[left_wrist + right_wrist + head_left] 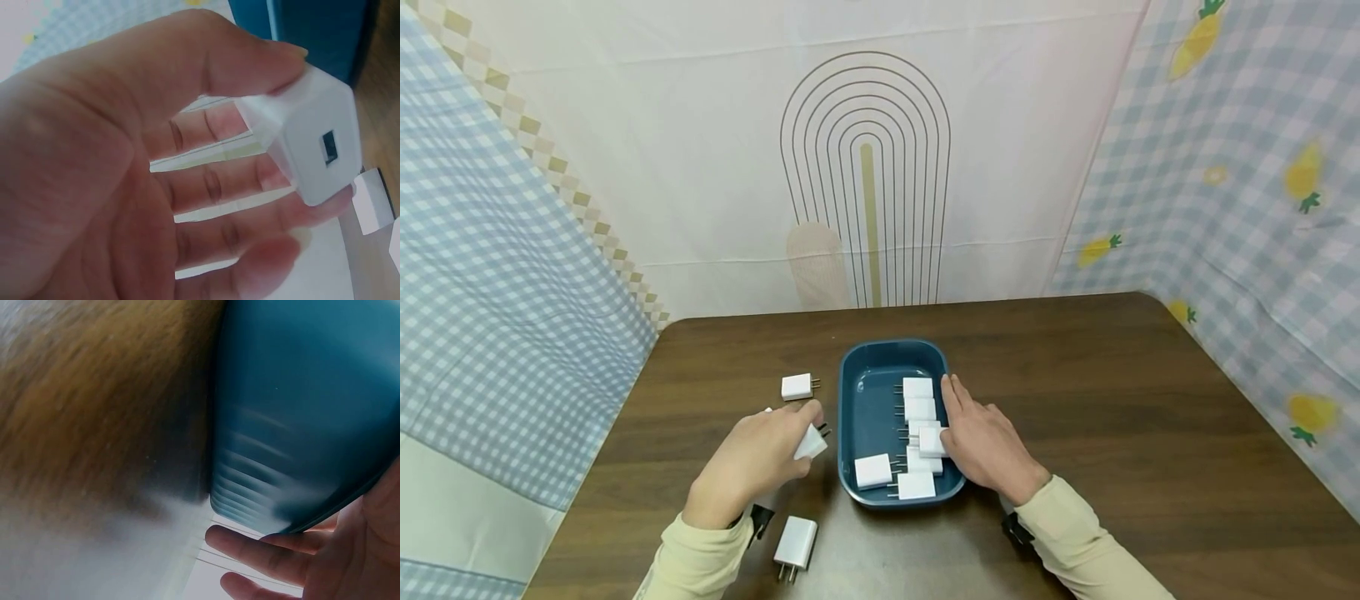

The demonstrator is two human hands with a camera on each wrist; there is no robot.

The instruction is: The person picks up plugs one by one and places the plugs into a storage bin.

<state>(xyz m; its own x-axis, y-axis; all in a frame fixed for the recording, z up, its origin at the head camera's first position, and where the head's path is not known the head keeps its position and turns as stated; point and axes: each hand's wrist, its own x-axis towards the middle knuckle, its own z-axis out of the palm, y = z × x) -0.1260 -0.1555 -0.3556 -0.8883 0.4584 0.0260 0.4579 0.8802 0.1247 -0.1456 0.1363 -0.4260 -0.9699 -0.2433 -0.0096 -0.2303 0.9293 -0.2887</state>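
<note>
While a brown wooden table [1075, 375] is occupied near its middle by a blue tray [874, 417], the tray's right rim is touched by the right hand [992, 437], whose fingers are extended, with gaps between some of them. Just left of the tray, a white charger [810, 443] is pinched by the left hand [752, 454] between thumb and fingertips, its prongs pointed toward the tray. Inside the tray, several similar plugs [872, 472] are gathered, mostly along its right side.
</note>
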